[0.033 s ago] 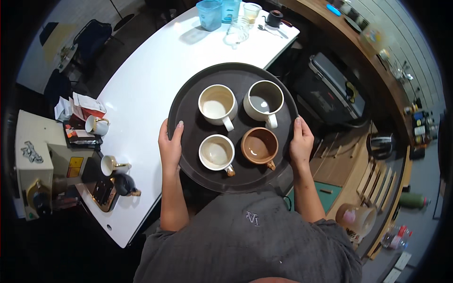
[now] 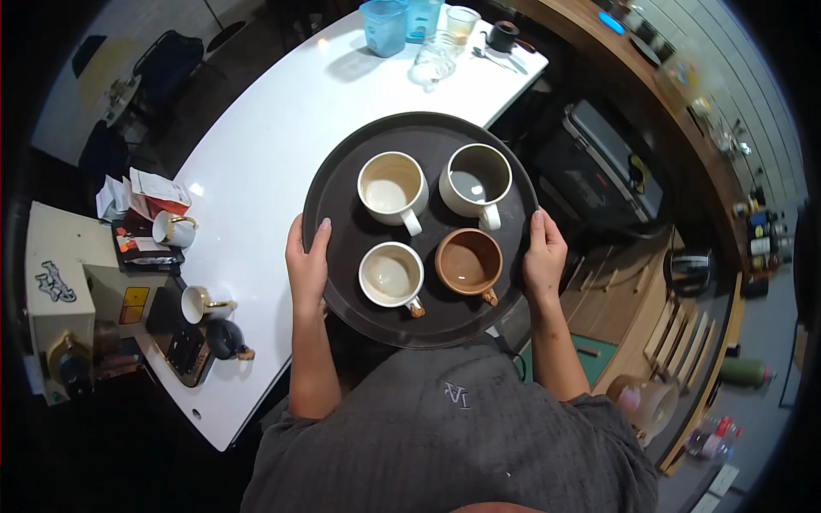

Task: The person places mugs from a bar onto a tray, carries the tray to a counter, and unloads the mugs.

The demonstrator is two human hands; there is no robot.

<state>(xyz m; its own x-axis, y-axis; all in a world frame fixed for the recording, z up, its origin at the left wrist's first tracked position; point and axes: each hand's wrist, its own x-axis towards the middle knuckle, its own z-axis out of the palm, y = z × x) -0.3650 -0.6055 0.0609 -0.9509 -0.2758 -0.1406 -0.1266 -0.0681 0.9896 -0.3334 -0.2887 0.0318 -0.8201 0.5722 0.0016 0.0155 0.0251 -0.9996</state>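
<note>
The round dark tray (image 2: 336, 192) is held out level in front of a person in a grey shirt (image 2: 445, 427), hiding part of the edge of a white counter (image 2: 256, 162) from view. Both hands are closed on its rim at opposite sides: the left hand (image 2: 308, 261) with its thumb laid over the top, the right hand (image 2: 544, 256) likewise gripping the other side.

Four cups stand upright on it, set apart in two rows. Farther from the person are a cream mug (image 2: 392, 184) and, to its right, a white mug with a grey inside (image 2: 477, 179); nearer are a small off-white cup (image 2: 392, 274) and a brown cup (image 2: 469, 261). All the handles point back toward the person.

Over to the left, on the counter, I see two white cups with gold handles (image 2: 197, 304), a dark cup (image 2: 225, 339) and a cream-coloured machine (image 2: 60, 244). At the far end stand blue containers (image 2: 383, 32) beside a clear glass vessel (image 2: 434, 58). Off to the right sits a bulky dark case (image 2: 609, 167).
</note>
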